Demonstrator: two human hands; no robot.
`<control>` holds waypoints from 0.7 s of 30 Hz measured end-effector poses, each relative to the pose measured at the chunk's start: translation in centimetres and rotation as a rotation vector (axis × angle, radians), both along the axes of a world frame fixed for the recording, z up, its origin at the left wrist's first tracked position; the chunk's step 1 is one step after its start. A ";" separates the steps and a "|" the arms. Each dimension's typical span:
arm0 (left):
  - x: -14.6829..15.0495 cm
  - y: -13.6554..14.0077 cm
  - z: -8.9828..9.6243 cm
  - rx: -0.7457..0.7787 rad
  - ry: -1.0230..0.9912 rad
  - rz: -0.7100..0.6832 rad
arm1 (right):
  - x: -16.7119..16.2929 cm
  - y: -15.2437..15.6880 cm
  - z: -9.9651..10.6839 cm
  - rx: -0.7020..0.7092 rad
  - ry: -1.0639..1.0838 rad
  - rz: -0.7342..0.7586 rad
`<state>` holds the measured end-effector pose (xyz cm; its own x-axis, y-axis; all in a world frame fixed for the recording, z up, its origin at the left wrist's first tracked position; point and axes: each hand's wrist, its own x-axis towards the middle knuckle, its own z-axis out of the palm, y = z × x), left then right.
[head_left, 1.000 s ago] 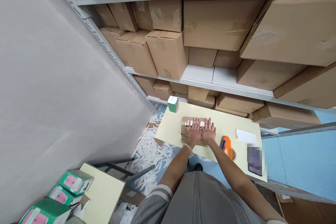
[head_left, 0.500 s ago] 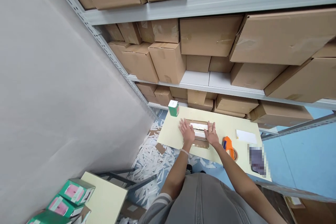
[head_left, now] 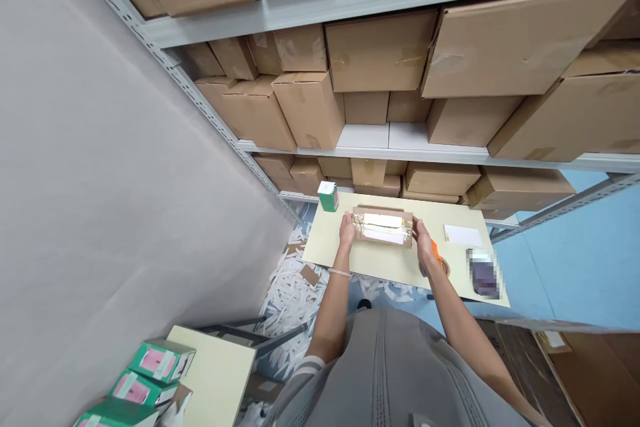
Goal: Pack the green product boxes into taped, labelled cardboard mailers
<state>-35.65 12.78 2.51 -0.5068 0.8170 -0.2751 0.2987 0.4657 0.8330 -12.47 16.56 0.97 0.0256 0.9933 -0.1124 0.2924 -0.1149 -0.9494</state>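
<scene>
1. Head view: beyond the parcel we see the rack (head_left: 300, 10), its shelves packed with cartons (head_left: 307, 110).
2. Beneath the parcel we have the table (head_left: 325, 240), pale and flat.
3. Our parcel (head_left: 383, 227) itself is held between both hands over the table; whether its underside touches the top, we cannot tell. White paper and shiny clear tape cover the face we see. We judge it light and fairly stiff, a slim card box that could dent under a hard squeeze. The taped face is probably slick, so we would take hold at the two short ends, where the card edges should give better grip than the tape.
4. At the parcel's right end, our right hand (head_left: 423, 243) presses in with its fingers.
5. At its left end, our left hand (head_left: 347, 228) closes on the edge, some fingers hidden behind it. Together they pinch the parcel end to end.
6. Right of the parcel, well apart, lies the white card (head_left: 463, 235).
7. Nearer, the orange tape gun (head_left: 437, 252) is partly hidden by our right hand and forearm.
8. Left of the parcel and farther back stands the green box (head_left: 328, 197), upright.
</scene>
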 end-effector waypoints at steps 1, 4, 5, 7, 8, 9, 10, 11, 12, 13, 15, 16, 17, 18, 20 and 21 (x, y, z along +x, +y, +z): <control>-0.1 0.3 0.5 0.033 -0.034 -0.008 | 0.4 0.2 0.6 0.019 0.074 -0.009; -0.3 0.8 2.1 0.129 -0.135 -0.019 | 1.2 0.7 2.5 0.105 0.412 -0.081; -0.5 0.7 2.5 0.148 -0.153 -0.015 | 1.4 0.8 3.0 0.125 0.495 -0.109; -0.7 0.3 3.1 0.161 -0.182 -0.016 | 1.7 0.8 3.8 0.140 0.574 -0.170; -0.8 0.1 3.3 0.166 -0.206 -0.028 | 1.9 0.7 4.1 0.139 0.590 -0.206; -0.9 -0.1 3.4 0.174 -0.230 -0.045 | 2.1 0.6 4.2 0.138 0.594 -0.241; -1.0 -0.3 3.5 0.179 -0.246 -0.065 | 2.3 0.5 4.3 0.138 0.591 -0.269; -1.0 -0.4 3.4 0.179 -0.254 -0.082 | 2.5 0.3 4.2 0.137 0.586 -0.287; -0.9 -0.6 3.3 0.176 -0.256 -0.092 | 2.6 0.1 4.2 0.133 0.580 -0.295; -0.8 -0.6 3.2 0.170 -0.262 -0.098 | 2.8 -0.2 4.1 0.120 0.573 -0.291; -0.6 -0.8 2.9 0.147 -0.297 -0.098 | 3.1 -0.6 4.0 0.060 0.546 -0.240; -0.5 -0.8 2.7 0.133 -0.323 -0.094 | 3.2 -0.8 3.9 0.019 0.524 -0.196; -0.5 -1.0 2.5 0.122 -0.347 -0.086 | 3.4 -1.0 3.9 -0.020 0.501 -0.148; -0.5 -1.1 2.3 0.119 -0.369 -0.076 | 3.5 -1.2 3.9 -0.051 0.479 -0.104; -0.5 -1.5 2.0 0.148 -0.424 -0.062 | 3.8 -1.4 3.8 -0.073 0.454 -0.060; -0.6 -1.8 1.8 0.178 -0.462 -0.057 | 3.9 -1.5 3.7 -0.068 0.453 -0.059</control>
<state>-36.24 11.03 4.32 -0.3179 0.8947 -0.3138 -0.0994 0.2976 0.9495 -8.59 15.05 4.64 0.0155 0.9816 -0.1904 -0.1589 -0.1856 -0.9697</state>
